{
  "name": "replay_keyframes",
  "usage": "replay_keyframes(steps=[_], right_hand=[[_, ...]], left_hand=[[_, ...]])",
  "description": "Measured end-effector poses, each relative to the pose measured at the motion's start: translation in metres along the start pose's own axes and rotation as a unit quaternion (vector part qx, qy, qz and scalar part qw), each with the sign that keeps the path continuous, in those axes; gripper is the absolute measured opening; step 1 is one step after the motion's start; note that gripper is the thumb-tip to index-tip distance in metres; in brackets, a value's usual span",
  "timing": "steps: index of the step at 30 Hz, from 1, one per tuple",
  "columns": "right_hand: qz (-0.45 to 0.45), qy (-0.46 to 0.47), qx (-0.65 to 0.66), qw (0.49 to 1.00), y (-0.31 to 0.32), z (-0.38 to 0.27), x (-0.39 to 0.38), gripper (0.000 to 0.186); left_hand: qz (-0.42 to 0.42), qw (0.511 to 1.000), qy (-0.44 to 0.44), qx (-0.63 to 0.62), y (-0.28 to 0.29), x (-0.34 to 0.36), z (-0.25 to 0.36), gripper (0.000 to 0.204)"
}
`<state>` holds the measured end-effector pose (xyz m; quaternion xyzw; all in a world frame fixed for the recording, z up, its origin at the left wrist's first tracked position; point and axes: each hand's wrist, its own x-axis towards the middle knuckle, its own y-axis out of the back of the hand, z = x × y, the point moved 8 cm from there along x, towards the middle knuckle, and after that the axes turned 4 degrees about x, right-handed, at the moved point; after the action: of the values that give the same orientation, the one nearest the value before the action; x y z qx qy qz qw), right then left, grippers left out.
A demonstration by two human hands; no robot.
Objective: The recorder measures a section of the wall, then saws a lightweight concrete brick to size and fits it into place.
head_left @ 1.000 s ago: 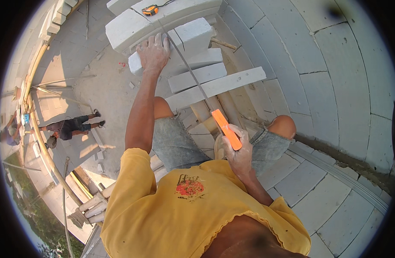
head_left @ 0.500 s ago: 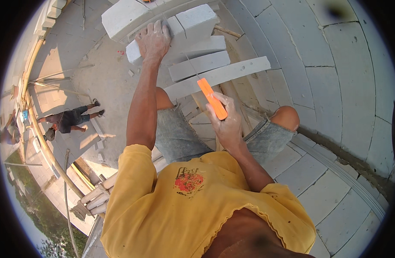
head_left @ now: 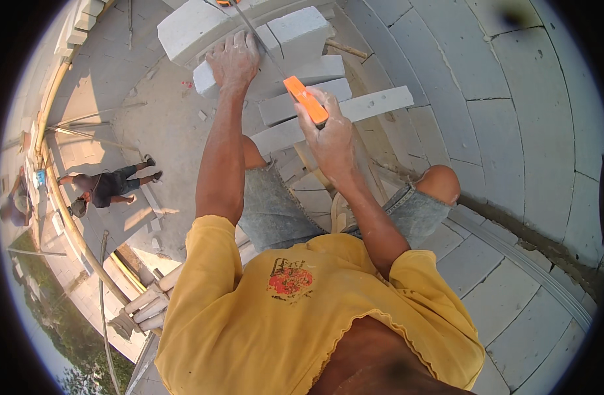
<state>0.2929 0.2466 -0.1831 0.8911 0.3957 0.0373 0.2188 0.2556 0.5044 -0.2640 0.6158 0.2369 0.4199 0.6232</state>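
Observation:
My right hand [head_left: 328, 131] is closed round the orange handle of a handsaw [head_left: 306, 101]. Its thin blade slants away to the upper left, across the pale blocks and past the fingers of my left hand. My left hand [head_left: 235, 64] lies flat on a white block, fingers stretched out and holding nothing. Beside the blade, a white block [head_left: 302, 27] has a dark narrow slit in its face. Nearer to me lie a white slab [head_left: 275, 110] and a long white strip [head_left: 381, 103], the strip partly behind my right hand.
A large block [head_left: 193, 29] sits at the far left of the pile, with a small orange object [head_left: 225, 2] beyond it. A block wall [head_left: 535, 118] rises on the right. Bamboo poles [head_left: 75, 234] stand on the left, where another person [head_left: 107, 187] is below.
My right hand has pushed the saw away from me and slightly left, so more blade shows beyond the blocks. My left hand has stayed on its block.

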Motion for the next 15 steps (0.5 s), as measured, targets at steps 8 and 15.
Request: replay_keyframes(steps=[8, 15], right_hand=[[0.048, 0.042, 0.054, 0.997, 0.053, 0.013, -0.136, 0.038], [-0.009, -0.017, -0.015, 1.000, -0.011, -0.005, 0.001, 0.037]], left_hand=[[0.037, 0.999, 0.023, 0.014, 0.012, -0.006, -0.024, 0.041], [0.017, 1.000, 0.014, -0.003, -0.003, -0.005, -0.009, 0.041]])
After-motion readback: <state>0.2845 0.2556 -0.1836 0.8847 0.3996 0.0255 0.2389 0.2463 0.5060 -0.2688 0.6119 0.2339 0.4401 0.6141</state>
